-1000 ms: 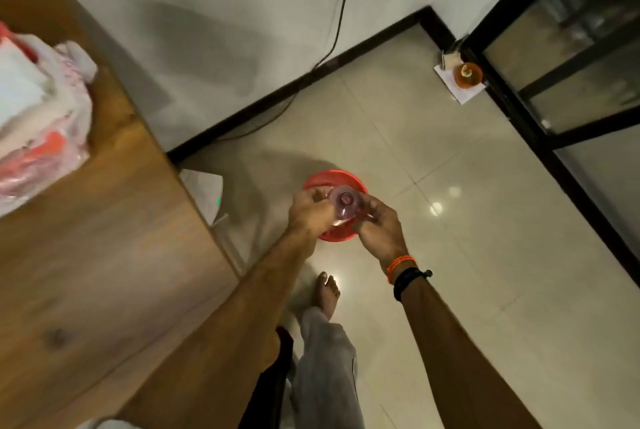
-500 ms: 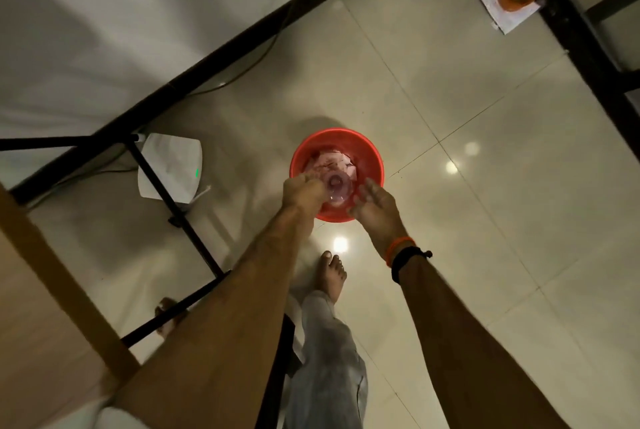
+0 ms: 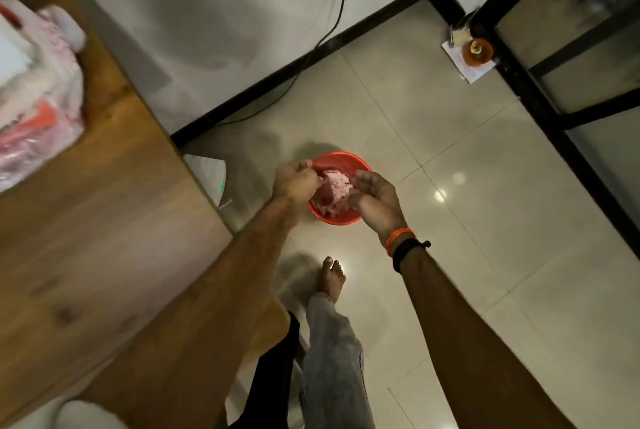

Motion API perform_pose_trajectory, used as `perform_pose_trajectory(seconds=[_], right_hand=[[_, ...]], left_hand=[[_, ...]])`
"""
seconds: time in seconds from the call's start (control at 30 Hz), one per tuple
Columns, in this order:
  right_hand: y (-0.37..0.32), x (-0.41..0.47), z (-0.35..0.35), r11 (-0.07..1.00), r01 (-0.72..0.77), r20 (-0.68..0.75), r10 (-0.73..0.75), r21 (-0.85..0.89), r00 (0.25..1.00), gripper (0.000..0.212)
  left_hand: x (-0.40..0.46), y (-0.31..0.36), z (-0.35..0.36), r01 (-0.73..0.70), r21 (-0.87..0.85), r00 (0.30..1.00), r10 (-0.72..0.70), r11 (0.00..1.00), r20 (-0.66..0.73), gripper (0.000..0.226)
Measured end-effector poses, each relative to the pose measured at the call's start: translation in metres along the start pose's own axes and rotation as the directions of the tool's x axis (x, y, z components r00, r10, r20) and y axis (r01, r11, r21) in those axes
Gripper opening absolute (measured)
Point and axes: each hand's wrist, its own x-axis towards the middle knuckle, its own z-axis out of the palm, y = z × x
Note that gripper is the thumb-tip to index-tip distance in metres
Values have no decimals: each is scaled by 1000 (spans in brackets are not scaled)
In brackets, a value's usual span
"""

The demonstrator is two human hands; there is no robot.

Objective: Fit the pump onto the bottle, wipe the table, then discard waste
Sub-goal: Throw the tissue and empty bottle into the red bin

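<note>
Waste (image 3: 333, 190), crumpled soft pinkish paper, lies inside round red plastic bin (image 3: 341, 161) on glossy tiled floor (image 3: 450, 255). Left hand (image 3: 297, 180) above bin's left rim, fingers curled, w/ nothing clearly in them. Right hand (image 3: 375, 196) over bin's right rim, fingers loose & apart. Smooth wooden table (image 3: 104, 220) left of bin.

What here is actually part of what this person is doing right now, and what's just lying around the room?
Part of the job:
- red bin on the floor
- crumpled pinkish waste in it
- left hand and right hand over the bin
- wooden table

Just lying about:
- plastic bag on the table
- orange dish in the corner
- black cable down the wall
</note>
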Motion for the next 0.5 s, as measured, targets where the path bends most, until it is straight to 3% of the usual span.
perform_pose_trajectory(seconds=[0.23,0.3,0.5], right_hand=[[-71,-101,32,981,192,73,-190,-19,979,46],[-86,-126,45,967,252,96,-248,-27,964,44],[-114,-190,106,893,435,275,-392,-118,878,46]], left_hand=[[-95,42,-75,-152,-102,987,146,983,-67,24],[-120,51,-97,-190,-120,978,178,974,-104,33],[-191,56,-192,-321,-181,938,285,930,-198,36]])
